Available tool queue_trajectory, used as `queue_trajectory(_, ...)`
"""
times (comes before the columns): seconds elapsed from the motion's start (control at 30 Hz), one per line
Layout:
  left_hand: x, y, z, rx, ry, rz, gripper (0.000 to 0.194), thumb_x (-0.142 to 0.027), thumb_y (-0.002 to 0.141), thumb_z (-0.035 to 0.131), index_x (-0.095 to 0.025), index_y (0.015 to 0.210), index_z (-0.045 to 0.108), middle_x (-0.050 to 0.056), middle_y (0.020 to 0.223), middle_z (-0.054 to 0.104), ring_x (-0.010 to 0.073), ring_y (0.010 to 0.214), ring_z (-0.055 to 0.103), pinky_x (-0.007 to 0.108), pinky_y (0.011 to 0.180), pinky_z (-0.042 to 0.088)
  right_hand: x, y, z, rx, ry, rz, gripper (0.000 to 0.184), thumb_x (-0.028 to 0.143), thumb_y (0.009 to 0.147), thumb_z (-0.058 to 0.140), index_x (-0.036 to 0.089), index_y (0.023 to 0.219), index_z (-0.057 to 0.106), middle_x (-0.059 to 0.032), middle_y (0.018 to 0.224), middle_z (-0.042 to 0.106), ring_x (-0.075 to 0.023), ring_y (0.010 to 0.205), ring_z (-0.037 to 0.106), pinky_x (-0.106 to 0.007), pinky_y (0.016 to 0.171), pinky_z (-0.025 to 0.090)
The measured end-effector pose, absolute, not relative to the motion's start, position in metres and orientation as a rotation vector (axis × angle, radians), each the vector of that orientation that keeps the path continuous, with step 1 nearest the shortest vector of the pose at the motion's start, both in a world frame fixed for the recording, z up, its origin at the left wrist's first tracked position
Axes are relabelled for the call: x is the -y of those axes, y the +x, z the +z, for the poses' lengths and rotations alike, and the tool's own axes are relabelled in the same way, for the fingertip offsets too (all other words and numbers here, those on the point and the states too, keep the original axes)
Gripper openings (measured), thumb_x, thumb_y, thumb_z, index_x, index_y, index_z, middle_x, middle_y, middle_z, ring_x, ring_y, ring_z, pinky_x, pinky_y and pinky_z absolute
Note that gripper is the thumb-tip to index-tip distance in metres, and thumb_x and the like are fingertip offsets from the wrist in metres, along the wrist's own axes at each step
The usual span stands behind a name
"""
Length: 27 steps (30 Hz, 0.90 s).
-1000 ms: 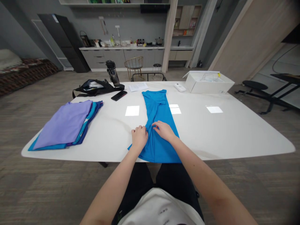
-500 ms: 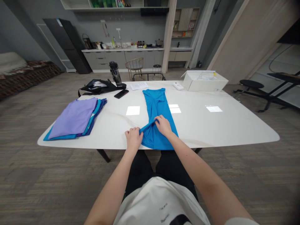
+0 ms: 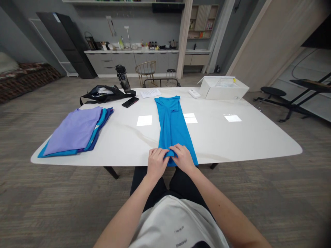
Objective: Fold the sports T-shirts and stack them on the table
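Observation:
A blue shirt (image 3: 172, 127), folded into a long narrow strip, lies on the white table (image 3: 219, 137) straight in front of me. Its near end reaches the table's front edge. My left hand (image 3: 157, 161) is closed on the cloth at the left of this near end. Beside it, my right hand (image 3: 182, 157) pinches the same part, the fingertips of both hands nearly meeting. A small flap of blue cloth shows between them. Some of the cloth is hidden under my hands.
A stack of folded clothes, lilac shirt (image 3: 73, 131) on top, lies at the left. Behind it are a black bag (image 3: 103, 94), a phone (image 3: 130, 102), a bottle (image 3: 123, 79) and paper (image 3: 150, 93). A white box (image 3: 223, 89) and a small white device (image 3: 194, 93) stand at the back right.
Both hands have come nearer to the table's front edge. My left hand has moved right, closer to my right hand. The raised diagonal edge of the shirt is now lowered and bunched between them.

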<state>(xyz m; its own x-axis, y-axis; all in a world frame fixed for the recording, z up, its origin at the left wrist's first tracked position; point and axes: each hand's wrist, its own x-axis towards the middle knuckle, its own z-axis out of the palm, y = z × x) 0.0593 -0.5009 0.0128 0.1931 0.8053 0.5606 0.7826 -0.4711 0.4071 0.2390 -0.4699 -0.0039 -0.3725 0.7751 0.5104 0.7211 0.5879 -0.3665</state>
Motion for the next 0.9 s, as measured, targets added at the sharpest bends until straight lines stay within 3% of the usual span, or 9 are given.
queue_trajectory(0.2,0.506,0.062,0.005,-1.668,2.557,0.855,0.030,-0.016,0.092,0.062,-0.022,0.121,0.064,0.008,0.107,0.072,0.0274,0.100,0.064,0.045,0.093,0.043,0.488,0.263,-0.016,2.050,-1.324,0.009,0.028,0.013,0.099,0.052,0.022,0.116,0.073,-0.0072,0.098,0.069,-0.0233,0.091,0.061,-0.038,0.082,0.042)
queue_trajectory(0.33,0.513,0.054,-0.007,-1.754,2.612,0.715,0.035,-0.010,0.088,0.062,-0.021,0.121,0.063,0.010,0.111,0.070,0.0302,0.101,0.062,0.049,0.092,0.043,0.487,0.288,-0.024,2.137,-1.374,-0.027,0.032,0.013,0.096,0.056,0.022,0.122,0.073,-0.0079,0.102,0.068,-0.0244,0.096,0.061,-0.038,0.084,0.042)
queue_trajectory(0.53,0.519,0.042,-0.023,-1.604,2.667,0.903,0.032,-0.004,0.089,0.055,-0.021,0.114,0.065,0.010,0.108,0.069,0.0277,0.099,0.062,0.045,0.093,0.047,0.496,0.309,-0.028,2.257,-1.336,-0.100,0.037,0.012,0.096,0.055,0.023,0.127,0.070,-0.0091,0.109,0.068,-0.0243,0.097,0.060,-0.038,0.085,0.040)
queue_trajectory(0.67,0.522,0.039,-0.026,-1.471,2.679,1.044,0.029,-0.006,0.094,0.051,-0.020,0.114,0.067,0.010,0.109,0.068,0.0264,0.102,0.061,0.042,0.092,0.050,0.504,0.312,-0.024,2.168,-1.310,-0.104,0.029,0.013,0.097,0.051,0.021,0.117,0.071,-0.0096,0.106,0.067,-0.0247,0.099,0.060,-0.038,0.088,0.040)
queue_trajectory(0.9,0.534,0.033,-0.031,-1.458,2.692,0.916,0.024,-0.009,0.096,0.053,-0.021,0.110,0.069,0.008,0.109,0.072,0.0254,0.101,0.063,0.042,0.089,0.049,0.514,0.313,-0.024,2.247,-1.340,-0.028,0.024,0.019,0.098,0.054,0.024,0.113,0.073,-0.0089,0.110,0.067,-0.0239,0.100,0.060,-0.038,0.088,0.040)
